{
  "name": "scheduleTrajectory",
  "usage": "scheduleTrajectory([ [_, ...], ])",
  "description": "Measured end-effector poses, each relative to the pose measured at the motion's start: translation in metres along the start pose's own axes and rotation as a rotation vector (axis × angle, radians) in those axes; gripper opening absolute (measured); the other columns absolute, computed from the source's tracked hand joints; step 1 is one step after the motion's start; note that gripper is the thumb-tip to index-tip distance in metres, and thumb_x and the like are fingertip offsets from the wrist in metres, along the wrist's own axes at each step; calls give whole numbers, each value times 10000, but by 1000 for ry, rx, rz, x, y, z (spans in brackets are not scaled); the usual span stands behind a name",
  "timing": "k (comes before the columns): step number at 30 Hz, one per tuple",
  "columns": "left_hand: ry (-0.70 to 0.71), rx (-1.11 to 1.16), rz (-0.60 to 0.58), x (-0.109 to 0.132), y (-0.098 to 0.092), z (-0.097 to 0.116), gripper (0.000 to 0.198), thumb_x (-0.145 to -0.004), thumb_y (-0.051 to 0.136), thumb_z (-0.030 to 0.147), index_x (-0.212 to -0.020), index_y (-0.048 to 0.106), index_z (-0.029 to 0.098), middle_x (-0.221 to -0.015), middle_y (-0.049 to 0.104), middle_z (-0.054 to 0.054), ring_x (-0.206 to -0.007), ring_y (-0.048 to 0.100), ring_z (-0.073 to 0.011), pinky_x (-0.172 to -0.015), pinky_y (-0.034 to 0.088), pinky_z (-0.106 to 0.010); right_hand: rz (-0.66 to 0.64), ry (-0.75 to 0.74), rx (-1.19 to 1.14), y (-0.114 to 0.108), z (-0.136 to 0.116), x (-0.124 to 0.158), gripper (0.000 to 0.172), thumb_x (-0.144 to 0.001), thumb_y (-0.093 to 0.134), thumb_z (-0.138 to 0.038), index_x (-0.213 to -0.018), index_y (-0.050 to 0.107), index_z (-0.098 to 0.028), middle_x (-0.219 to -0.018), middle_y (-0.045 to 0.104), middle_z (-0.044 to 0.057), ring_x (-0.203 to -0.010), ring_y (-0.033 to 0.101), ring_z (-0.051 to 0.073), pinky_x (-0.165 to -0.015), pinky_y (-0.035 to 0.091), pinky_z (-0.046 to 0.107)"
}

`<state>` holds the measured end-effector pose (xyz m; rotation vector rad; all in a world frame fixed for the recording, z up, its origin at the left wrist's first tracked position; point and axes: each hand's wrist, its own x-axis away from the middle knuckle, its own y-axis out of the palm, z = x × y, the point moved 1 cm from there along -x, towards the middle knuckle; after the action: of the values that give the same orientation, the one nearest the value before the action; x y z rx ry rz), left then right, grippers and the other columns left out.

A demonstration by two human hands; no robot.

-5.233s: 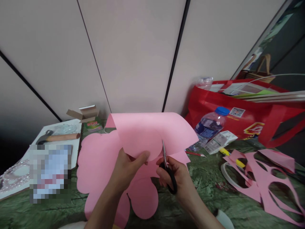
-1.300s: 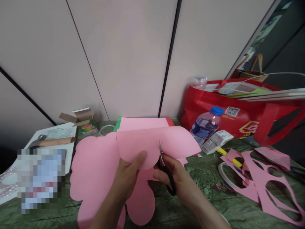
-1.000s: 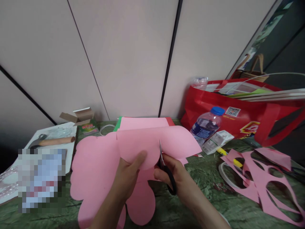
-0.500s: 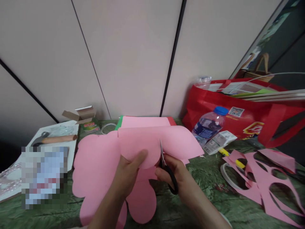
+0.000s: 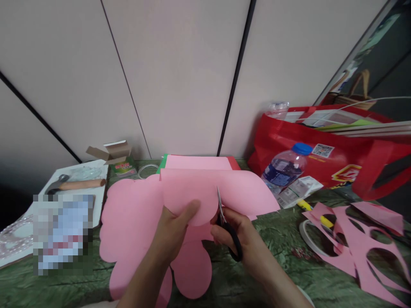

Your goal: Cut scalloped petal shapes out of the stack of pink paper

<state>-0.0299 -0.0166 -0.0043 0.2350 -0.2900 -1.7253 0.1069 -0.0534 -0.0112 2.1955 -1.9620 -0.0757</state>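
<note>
My left hand (image 5: 175, 226) pinches a pink paper sheet (image 5: 189, 188) by its near edge, thumb on top. My right hand (image 5: 236, 231) grips black-handled scissors (image 5: 233, 239), whose blades stand within a cut in that sheet. Left of the cut, the paper has a rounded edge; to the right it curls up and over. Under and beside my left hand lies a large scalloped pink paper shape (image 5: 131, 218). A round pink paper piece (image 5: 192, 269) lies between my forearms.
On the right are pink paper offcuts (image 5: 351, 244) with round holes, a tape roll (image 5: 308, 239), a bottle (image 5: 284, 169) and a red bag (image 5: 321, 149). A hammer (image 5: 78, 184) lies on a white board at left, beside an opened small box (image 5: 122, 164).
The view has shifted slightly, so things sit a little further right. Both hands keep nearly the same hold, with the scissors at about the same place in the paper.
</note>
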Motion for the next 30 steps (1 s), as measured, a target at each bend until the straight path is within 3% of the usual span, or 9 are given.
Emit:
scheduleTrajectory([
  [6, -15, 6, 0, 1, -1, 3, 237, -764, 639, 273, -967, 671, 157, -935, 688, -77, -895, 603, -218, -763, 488, -329, 19, 11, 10, 1, 1, -1, 311, -601, 755, -377, -624, 511, -184, -495, 482, -62, -451, 417, 93, -430, 352, 213],
  [11, -4, 10, 10, 1, -3, 4, 339, -758, 648, 256, -1089, 621, 189, -986, 677, -63, -936, 593, -209, -835, 466, -344, 18, -2, 19, 1, 2, -2, 324, -610, 737, -419, -624, 518, -181, -482, 480, -60, -445, 415, 91, -428, 349, 212],
  [18, -7, 10, -9, 0, -3, 5, 161, -765, 636, 251, -903, 659, 170, -873, 677, -45, -842, 598, -185, -767, 475, -313, 25, 4, 39, 2, 1, -1, 363, -621, 697, -492, -620, 509, -182, -451, 458, -65, -419, 397, 86, -407, 322, 212],
  [30, -23, -11, 5, 2, -6, 7, 180, -753, 638, 257, -908, 656, 168, -891, 679, -61, -857, 601, -212, -755, 483, -327, -1, -6, 25, 4, 3, 0, 353, -649, 688, -475, -625, 497, -180, -440, 412, -80, -414, 362, 77, -414, 286, 213],
])
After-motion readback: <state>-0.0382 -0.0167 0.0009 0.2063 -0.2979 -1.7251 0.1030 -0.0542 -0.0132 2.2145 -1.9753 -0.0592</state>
